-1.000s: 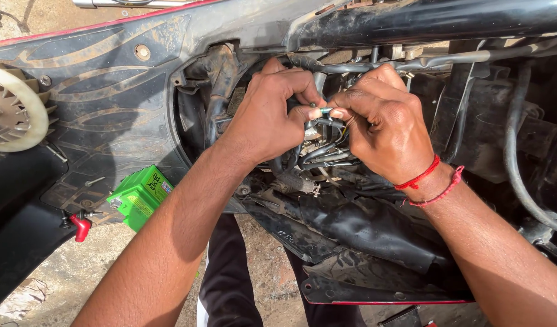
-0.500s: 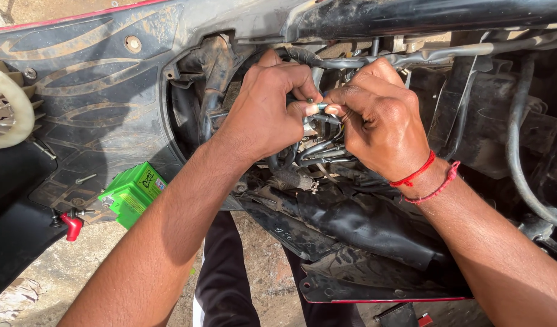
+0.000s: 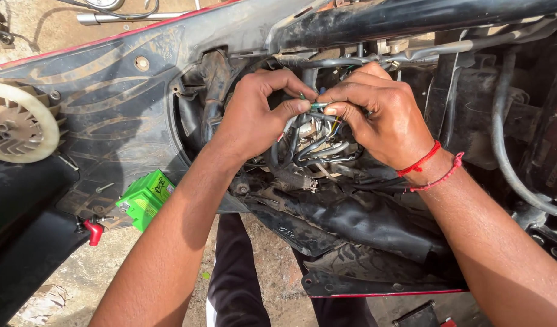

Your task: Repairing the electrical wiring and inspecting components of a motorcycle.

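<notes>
A: Where both hands meet inside the opened scooter body [image 3: 127, 115], what is entered?

B: Item 1, left hand [image 3: 254, 118]: fingers curled, thumb and forefinger pinched on a thin green wire end [image 3: 317, 105]. Item 2, right hand [image 3: 381, 118]: fingers bent, fingertips pinched on the same wire end, touching the left fingertips.

A: Counts?

B: 2 hands; 2 red thread bands [image 3: 429, 166] on the right wrist; 1 wire bundle [image 3: 311, 148]; 1 green box [image 3: 145, 198]; 1 cream fan wheel [image 3: 18, 124].

A: Position of the bundle?

B: Directly beneath the joined fingertips, between both palms. Green box lies at the body's lower left edge, well apart from the hands.
</notes>
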